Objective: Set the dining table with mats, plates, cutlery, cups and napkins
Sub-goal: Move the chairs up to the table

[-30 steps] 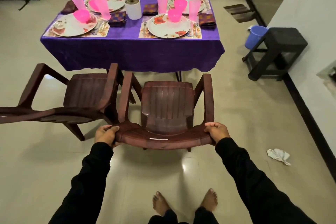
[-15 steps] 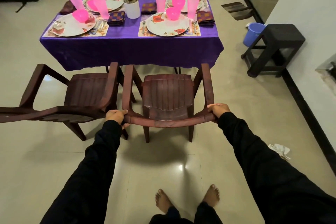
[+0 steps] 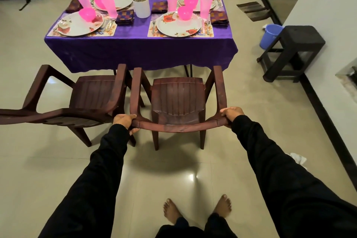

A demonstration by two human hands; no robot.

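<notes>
Chair (image 3: 177,100) pushed closer to table (image 3: 139,52) than second ago, front legs near cloth hem. Left hand (image 3: 123,120), right hand (image 3: 231,113) clenched on backrest. Plates (image 3: 178,24), cups, napkins set; cutlery seemingly complete.

You've got glossy beige tile floor (image 3: 48,170) w/ light glare, white wall (image 3: 328,15) on right, black stool (image 3: 295,48) beside blue bucket (image 3: 269,35), dark doormat (image 3: 251,10).

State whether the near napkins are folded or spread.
Folded: both napkins lie as small thick squares beside the plates.
</notes>
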